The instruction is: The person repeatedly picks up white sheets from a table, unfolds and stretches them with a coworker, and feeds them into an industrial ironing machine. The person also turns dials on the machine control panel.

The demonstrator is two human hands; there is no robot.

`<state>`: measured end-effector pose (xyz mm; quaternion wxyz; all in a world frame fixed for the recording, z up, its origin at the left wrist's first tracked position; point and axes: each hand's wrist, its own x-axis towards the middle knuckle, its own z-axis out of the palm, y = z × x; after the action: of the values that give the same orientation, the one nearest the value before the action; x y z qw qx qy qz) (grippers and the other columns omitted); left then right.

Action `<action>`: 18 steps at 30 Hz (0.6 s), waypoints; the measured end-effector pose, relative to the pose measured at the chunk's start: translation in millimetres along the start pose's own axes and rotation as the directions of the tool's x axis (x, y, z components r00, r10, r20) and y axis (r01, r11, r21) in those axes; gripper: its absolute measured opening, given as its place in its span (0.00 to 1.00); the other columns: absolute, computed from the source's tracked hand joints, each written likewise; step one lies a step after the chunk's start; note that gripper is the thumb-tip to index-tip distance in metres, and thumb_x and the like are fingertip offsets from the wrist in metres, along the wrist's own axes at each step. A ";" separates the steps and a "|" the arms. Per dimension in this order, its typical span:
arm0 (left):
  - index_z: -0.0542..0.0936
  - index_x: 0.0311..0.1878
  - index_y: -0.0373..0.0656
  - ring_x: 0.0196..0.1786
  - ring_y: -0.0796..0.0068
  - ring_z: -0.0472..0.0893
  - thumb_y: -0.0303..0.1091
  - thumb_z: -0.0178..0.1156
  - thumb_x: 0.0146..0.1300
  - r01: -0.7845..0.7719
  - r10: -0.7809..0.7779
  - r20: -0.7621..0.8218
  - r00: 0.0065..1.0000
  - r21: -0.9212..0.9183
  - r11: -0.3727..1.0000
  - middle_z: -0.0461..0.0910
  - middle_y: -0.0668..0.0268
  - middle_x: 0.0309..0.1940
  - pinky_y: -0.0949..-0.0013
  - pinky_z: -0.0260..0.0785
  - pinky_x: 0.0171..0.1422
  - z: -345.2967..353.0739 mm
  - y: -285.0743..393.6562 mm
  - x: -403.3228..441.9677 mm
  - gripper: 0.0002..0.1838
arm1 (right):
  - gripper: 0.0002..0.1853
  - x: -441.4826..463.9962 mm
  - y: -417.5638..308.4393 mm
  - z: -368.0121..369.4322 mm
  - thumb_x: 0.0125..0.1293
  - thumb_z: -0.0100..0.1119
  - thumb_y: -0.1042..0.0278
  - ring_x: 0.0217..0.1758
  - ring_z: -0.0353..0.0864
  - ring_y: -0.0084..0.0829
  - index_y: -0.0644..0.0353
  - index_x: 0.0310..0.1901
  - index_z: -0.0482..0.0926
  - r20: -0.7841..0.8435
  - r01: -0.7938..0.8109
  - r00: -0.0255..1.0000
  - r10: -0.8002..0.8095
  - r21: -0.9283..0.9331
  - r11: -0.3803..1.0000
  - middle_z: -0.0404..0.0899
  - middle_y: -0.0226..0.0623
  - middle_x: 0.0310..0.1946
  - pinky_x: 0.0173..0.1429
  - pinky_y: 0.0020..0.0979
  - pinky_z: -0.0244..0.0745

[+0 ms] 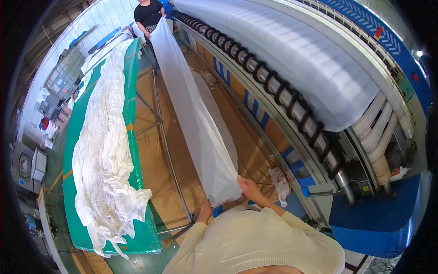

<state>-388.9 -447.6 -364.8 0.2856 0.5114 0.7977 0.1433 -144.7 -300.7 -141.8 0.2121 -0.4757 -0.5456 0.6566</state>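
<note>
A long white sheet (185,98) stretches away from me, one side of it hanging in a loose fold. My right hand (249,187) is closed on its near right corner. At the near left corner, my left hand (205,213) grips the edge, its fingers partly hidden by the cloth. The far end is held up by another person (148,16) in a dark top.
Left of the sheet, crumpled white linen (107,137) lies on a green table (132,160) beside a metal frame (160,123). A large ironing machine (292,50) with a black spiral-wrapped roller (273,86) runs along the right. Brown cloth (182,153) covers the floor between.
</note>
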 end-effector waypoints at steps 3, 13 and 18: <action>0.64 0.62 0.32 0.48 0.40 0.79 0.27 0.60 0.52 -0.064 0.031 0.156 0.987 0.211 0.975 0.78 0.38 0.43 0.49 0.74 0.50 2.4 -1.3 7.8 0.32 | 0.27 -4.6 -2.5 -6.2 0.71 0.46 0.44 0.24 0.72 0.24 0.65 0.32 0.78 -0.064 0.054 0.996 -0.054 -0.003 0.999 0.72 0.33 0.18 0.30 0.30 0.69; 0.30 0.74 0.43 0.31 0.42 0.81 0.29 0.57 0.55 -0.575 0.555 0.460 0.693 -0.111 0.811 0.78 0.43 0.24 0.49 0.72 0.35 -95.9 308.1 -4.0 0.53 | 0.18 -43.5 -16.0 -278.5 0.67 0.57 0.70 0.28 0.57 0.16 0.57 0.21 0.63 -0.644 0.565 0.432 -0.631 -0.352 0.746 0.59 0.19 0.22 0.30 0.25 0.54; 0.30 0.76 0.46 0.42 0.54 0.78 0.30 0.54 0.60 -0.787 0.900 0.413 0.135 -0.508 0.351 0.78 0.51 0.42 0.58 0.71 0.47 -112.3 441.4 -36.6 0.50 | 0.19 -153.2 -128.3 -441.8 0.73 0.50 0.63 0.51 0.80 0.33 0.70 0.55 0.77 -0.799 0.729 0.298 -0.523 -0.163 0.665 0.81 0.42 0.49 0.58 0.37 0.75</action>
<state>-121.0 -280.9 -34.2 0.4465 0.8569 0.2003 0.1617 272.7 -155.2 57.4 0.7243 -0.4317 -0.4511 0.2924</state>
